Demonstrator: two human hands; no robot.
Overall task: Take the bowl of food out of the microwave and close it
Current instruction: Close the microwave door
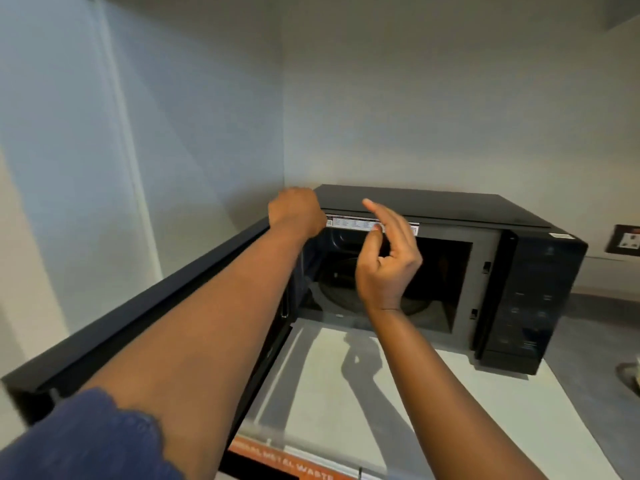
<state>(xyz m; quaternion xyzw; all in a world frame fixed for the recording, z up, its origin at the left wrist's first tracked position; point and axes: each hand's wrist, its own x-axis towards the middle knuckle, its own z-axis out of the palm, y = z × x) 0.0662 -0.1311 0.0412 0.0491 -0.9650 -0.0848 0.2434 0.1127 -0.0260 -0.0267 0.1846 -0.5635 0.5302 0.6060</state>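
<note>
Head view: microwave [433,209] sits on the bench [346,393] in the wall corner, door [145,306] swung wide open to the left. Cavity shows only the turntable [343,292]; no bowl visible inside from this angle. Left hand [296,211] is at the door's top edge near the hinge corner, fingers curled shut, can't tell whether gripping. Right hand [389,258] hovers before the opening, fingers loosely spread, holding nothing. Wall socket [627,240] at right.
</note>
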